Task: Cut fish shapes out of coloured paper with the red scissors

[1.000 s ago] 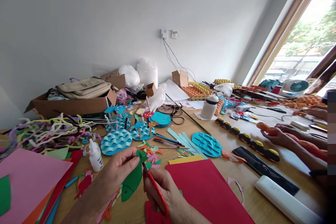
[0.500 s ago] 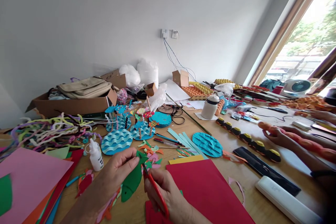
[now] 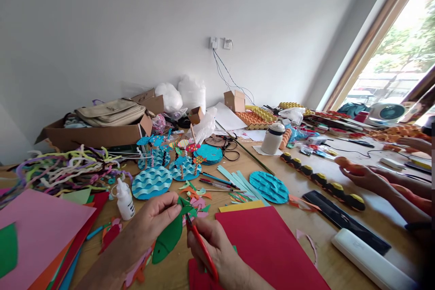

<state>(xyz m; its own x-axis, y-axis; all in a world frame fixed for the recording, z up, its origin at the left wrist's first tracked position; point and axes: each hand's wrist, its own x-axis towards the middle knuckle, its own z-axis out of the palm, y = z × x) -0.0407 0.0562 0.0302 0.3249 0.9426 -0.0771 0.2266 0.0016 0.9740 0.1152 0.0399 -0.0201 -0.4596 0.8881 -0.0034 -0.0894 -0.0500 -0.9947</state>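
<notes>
- The left hand (image 3: 159,217) pinches the tail end of a green paper fish (image 3: 169,235) firmly between thumb and forefinger.
- The fish hangs just above the table (image 3: 185,276), in front of the person, its dark-eyed head tilted toward the lower left.
- The right hand (image 3: 217,242) is closed around red-handled scissors (image 3: 207,256), their blades right at the fish's tail side; whether they touch the paper, I cannot tell.
- A red paper sheet (image 3: 268,244) lies beside the right hand, a yellow sheet (image 3: 241,207) showing past its far edge.
- Coloured paper scraps (image 3: 199,204) lie just beyond both hands.
- A white glue bottle (image 3: 125,201) stands near the left forearm.
- At the right, a co-worker's hand (image 3: 363,179) holds an orange-red bumpy strip (image 3: 345,163).
</notes>
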